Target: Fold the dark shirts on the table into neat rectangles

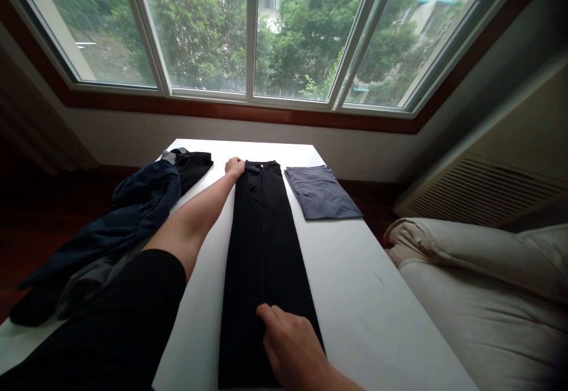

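A pair of black trousers lies lengthwise on the white table, its waistband at the far end. My left hand reaches out to the left corner of that waistband, its fingers closed on the fabric. Closer to me, my right hand rests over the lower legs with its fingers curled together, pinching the black cloth. The lowest part of the legs runs out of view at the bottom edge.
Right of the trousers lies a folded grey garment. A heap of dark clothes hangs over the table's left side. A beige sofa stands to the right, and a window is beyond the table.
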`<act>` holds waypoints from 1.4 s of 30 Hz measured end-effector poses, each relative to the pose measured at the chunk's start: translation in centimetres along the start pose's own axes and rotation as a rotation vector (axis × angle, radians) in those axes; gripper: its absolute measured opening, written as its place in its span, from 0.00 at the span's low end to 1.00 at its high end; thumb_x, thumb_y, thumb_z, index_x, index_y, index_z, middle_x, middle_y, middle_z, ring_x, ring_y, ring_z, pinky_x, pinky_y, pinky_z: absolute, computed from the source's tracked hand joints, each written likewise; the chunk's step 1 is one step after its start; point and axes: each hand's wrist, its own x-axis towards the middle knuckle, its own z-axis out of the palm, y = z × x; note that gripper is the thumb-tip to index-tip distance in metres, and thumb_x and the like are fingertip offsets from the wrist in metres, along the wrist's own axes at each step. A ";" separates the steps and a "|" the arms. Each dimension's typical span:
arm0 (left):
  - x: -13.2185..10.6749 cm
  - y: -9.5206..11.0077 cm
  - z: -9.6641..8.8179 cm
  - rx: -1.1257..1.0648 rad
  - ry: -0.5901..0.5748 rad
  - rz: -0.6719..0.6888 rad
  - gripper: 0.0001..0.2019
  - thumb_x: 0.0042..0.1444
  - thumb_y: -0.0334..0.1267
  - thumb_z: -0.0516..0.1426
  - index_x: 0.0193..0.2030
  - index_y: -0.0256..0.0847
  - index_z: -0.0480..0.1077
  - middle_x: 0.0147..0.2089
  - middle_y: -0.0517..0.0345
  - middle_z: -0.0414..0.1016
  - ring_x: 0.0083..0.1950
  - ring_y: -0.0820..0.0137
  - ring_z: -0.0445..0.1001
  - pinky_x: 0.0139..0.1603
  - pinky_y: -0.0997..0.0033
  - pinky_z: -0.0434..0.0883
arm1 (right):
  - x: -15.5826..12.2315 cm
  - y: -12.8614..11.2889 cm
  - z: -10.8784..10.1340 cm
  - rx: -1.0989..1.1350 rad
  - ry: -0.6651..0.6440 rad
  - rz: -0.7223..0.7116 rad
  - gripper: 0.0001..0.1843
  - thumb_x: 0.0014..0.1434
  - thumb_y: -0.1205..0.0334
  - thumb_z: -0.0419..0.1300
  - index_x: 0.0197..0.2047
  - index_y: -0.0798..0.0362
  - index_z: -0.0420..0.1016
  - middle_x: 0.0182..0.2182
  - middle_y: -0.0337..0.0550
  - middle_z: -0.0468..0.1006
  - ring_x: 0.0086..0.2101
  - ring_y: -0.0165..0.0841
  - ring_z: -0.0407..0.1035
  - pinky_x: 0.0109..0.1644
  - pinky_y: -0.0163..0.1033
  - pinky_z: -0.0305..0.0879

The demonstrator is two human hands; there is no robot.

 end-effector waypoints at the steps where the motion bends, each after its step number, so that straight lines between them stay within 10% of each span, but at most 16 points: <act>1: -0.2 0.0 0.1 0.031 0.009 0.017 0.07 0.58 0.37 0.60 0.41 0.41 0.79 0.42 0.47 0.84 0.49 0.57 0.82 0.48 0.65 0.73 | -0.1 0.1 0.1 -0.012 -0.009 0.000 0.22 0.58 0.75 0.54 0.54 0.51 0.71 0.41 0.43 0.79 0.37 0.35 0.74 0.37 0.36 0.58; 14: -1.2 -0.7 1.8 0.301 -0.135 0.183 0.11 0.58 0.35 0.60 0.47 0.39 0.78 0.52 0.43 0.81 0.56 0.54 0.77 0.58 0.62 0.70 | -0.6 0.2 -0.5 0.029 -0.155 -0.016 0.11 0.65 0.67 0.56 0.50 0.49 0.73 0.36 0.40 0.83 0.32 0.35 0.77 0.31 0.37 0.50; 24: -6.3 -2.4 2.1 0.475 -0.177 0.424 0.25 0.65 0.49 0.56 0.66 0.41 0.69 0.70 0.38 0.65 0.72 0.48 0.60 0.73 0.48 0.54 | -1.1 1.0 -0.4 0.089 0.118 -0.014 0.09 0.68 0.66 0.56 0.50 0.50 0.74 0.44 0.44 0.78 0.43 0.36 0.73 0.45 0.36 0.62; 31: -9.0 -4.0 1.3 0.473 -0.197 0.415 0.31 0.64 0.56 0.58 0.68 0.42 0.67 0.76 0.39 0.57 0.77 0.47 0.52 0.75 0.49 0.49 | -1.2 1.1 -0.8 0.467 0.078 -0.089 0.10 0.67 0.69 0.56 0.45 0.51 0.78 0.41 0.40 0.79 0.40 0.31 0.73 0.46 0.33 0.65; 36: -10.6 -4.0 0.3 0.459 -0.187 0.611 0.18 0.64 0.43 0.57 0.58 0.46 0.78 0.73 0.48 0.64 0.74 0.51 0.57 0.75 0.51 0.53 | -1.1 0.4 -2.1 0.725 0.064 0.006 0.10 0.66 0.65 0.59 0.45 0.52 0.81 0.39 0.40 0.82 0.38 0.32 0.74 0.42 0.33 0.67; 42: -10.2 -4.8 -1.3 0.443 -0.329 0.805 0.20 0.51 0.23 0.54 0.40 0.47 0.83 0.62 0.57 0.77 0.70 0.57 0.62 0.75 0.55 0.58 | -1.1 0.8 -1.9 0.541 -0.012 0.008 0.13 0.65 0.66 0.57 0.46 0.51 0.84 0.39 0.40 0.83 0.37 0.32 0.75 0.43 0.33 0.66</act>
